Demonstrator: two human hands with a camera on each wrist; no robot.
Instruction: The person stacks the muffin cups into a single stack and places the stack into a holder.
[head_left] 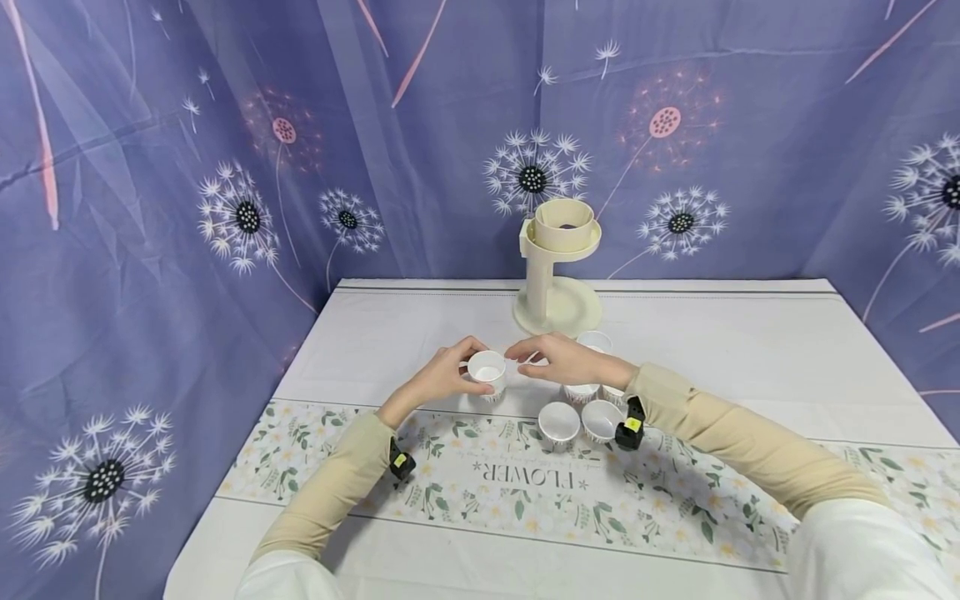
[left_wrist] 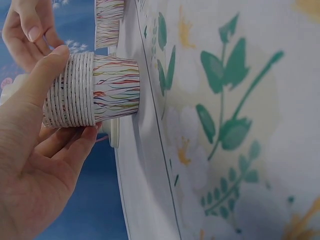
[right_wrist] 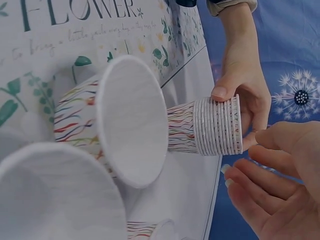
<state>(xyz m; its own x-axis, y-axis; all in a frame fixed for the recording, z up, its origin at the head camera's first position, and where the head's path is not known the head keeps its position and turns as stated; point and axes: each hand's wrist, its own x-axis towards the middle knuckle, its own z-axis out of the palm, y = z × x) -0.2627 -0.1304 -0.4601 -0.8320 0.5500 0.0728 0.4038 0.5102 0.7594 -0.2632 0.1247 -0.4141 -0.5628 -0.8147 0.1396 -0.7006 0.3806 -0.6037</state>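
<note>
My left hand grips a stack of nested paper cups, white inside with wavy coloured lines outside. In the left wrist view, the thumb lies along one side of the stack's rims and the fingers curl round the other. Whether its base touches the table I cannot tell. My right hand hovers beside the top of the stack, fingers spread and holding nothing. From the right wrist, its fingertips appear close to the uppermost rim. Single paper cups stand upright below and beside the right hand, some partly hidden by that arm.
Behind the hands stands a cream-coloured stand with a round base and a ring on top. A white tablecloth with a floral band covers the table. Purple dandelion curtains hang at the back and left.
</note>
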